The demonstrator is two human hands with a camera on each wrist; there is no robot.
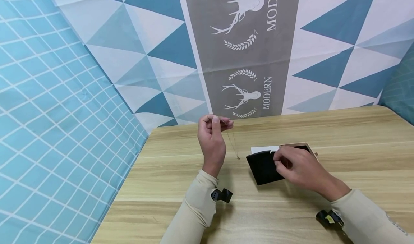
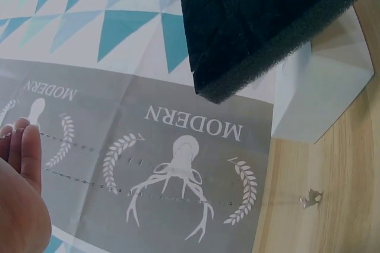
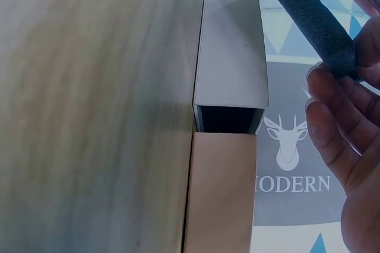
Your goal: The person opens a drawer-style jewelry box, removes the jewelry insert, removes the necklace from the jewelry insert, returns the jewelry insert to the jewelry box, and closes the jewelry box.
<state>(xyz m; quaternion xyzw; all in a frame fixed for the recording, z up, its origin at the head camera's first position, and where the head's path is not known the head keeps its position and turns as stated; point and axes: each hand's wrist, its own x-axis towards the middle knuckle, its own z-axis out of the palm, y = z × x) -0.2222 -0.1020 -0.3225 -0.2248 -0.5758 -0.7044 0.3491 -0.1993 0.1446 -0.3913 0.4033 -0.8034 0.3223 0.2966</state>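
Observation:
A thin chain necklace [image 2: 119, 190] hangs from my raised left hand [image 1: 212, 141], pinched between thumb and fingers. Its small pendant [image 1: 238, 158] dangles at the bottom, above the wooden table. My right hand [image 1: 304, 166] pinches the edge of a black foam pad [image 1: 262, 169], which is held tilted in front of a small box. That box has a white drawer [image 3: 231, 45] slid partly out of a tan sleeve [image 3: 221, 193]. A dark gap shows inside the drawer. In the head view the pad and right hand hide much of the box.
The box lies on a wood-grain table [image 1: 168, 179]. A small tab [image 1: 316, 154] sticks out at its right end. Behind the table hangs a patterned cloth [image 1: 245, 64] with deer heads and triangles; a blue checked cloth [image 1: 58, 129] covers the left side.

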